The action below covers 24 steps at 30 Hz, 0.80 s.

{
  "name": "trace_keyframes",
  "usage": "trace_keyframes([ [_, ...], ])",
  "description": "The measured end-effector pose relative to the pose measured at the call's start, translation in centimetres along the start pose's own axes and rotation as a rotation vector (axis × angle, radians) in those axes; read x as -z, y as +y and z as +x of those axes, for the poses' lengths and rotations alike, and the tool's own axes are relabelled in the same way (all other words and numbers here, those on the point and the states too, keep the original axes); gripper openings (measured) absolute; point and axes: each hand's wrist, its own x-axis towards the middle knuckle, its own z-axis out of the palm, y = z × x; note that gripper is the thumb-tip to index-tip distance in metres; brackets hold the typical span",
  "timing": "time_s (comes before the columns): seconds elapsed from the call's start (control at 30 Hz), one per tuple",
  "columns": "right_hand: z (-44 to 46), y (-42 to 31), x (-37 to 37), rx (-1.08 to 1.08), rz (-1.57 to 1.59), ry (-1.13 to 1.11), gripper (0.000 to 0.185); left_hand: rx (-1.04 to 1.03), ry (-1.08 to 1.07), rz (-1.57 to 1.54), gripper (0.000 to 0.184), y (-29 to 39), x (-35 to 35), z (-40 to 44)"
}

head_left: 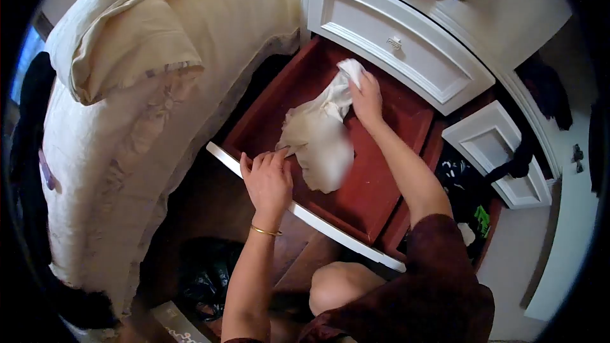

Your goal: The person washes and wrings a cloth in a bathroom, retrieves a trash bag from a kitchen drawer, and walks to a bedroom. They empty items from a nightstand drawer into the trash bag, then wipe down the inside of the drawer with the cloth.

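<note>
A pale cream cloth [311, 127] lies spread over the red-brown bottom of an open drawer [387, 178]. Its upper, whiter end is gripped by my right hand [366, 97], near the back of the drawer. At the drawer's white front edge, my left hand [267, 181] has its fingertips on the lower left corner of the cloth, with the fingers curled. A gold bangle [265, 231] circles my left wrist. Part of the cloth's right side looks blurred.
A closed white drawer [381, 38] is above the open one. On the left stands a bed with cream bedding [146, 152]. A black plastic bag [206, 279] lies on the floor. At right, a small white door [495, 152] hangs open beside dark items.
</note>
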Motion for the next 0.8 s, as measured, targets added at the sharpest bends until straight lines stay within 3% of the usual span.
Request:
trace_keyframes([
  [0.07, 3.2, -0.3, -3.3, 0.097, -0.222, -0.041, 0.035, -0.003, -0.006, 0.011, 0.022, 0.2, 0.0, 0.4],
  [0.1, 4.3, -1.1, -4.9, 0.182, -0.401, 0.052, 0.043, 0.003, -0.013, 0.013, 0.022, 0.2, -0.1, 0.4],
  [0.13, 5.1, -1.5, -6.6, 0.246, -0.583, -0.039, 0.055, 0.009, -0.018, 0.015, 0.022, 0.1, -0.1, 0.4],
  [0.23, 5.7, -2.1, -10.9, 0.151, -0.622, -0.237, 0.067, 0.007, -0.009, 0.006, 0.020, -0.1, -0.2, 0.3],
  [0.33, 7.5, -0.3, -13.5, 0.222, -0.787, 0.033, 0.064, 0.024, -0.038, -0.006, 0.019, 0.0, -0.1, 0.7],
  [0.4, 8.6, 1.4, -13.6, 0.278, -0.743, 0.021, 0.070, 0.032, -0.051, 0.001, 0.019, -0.1, -0.2, 0.8],
  [0.47, 8.9, 0.7, -11.9, 0.160, -0.703, -0.239, 0.061, 0.034, -0.031, 0.000, 0.019, 0.2, 0.0, 0.9],
  [0.53, 9.7, 2.4, -12.2, 0.115, -0.622, -0.231, 0.053, 0.024, -0.021, 0.008, 0.018, 0.2, -0.4, 0.9],
  [0.7, 10.5, 6.9, -10.7, 0.311, -0.899, -0.251, 0.037, 0.016, -0.029, 0.043, 0.017, 0.2, -0.5, 0.9],
  [0.8, 9.2, 7.3, -7.4, 0.320, -0.897, -0.188, 0.037, 0.013, -0.027, 0.035, 0.016, 0.3, -0.4, 1.0],
])
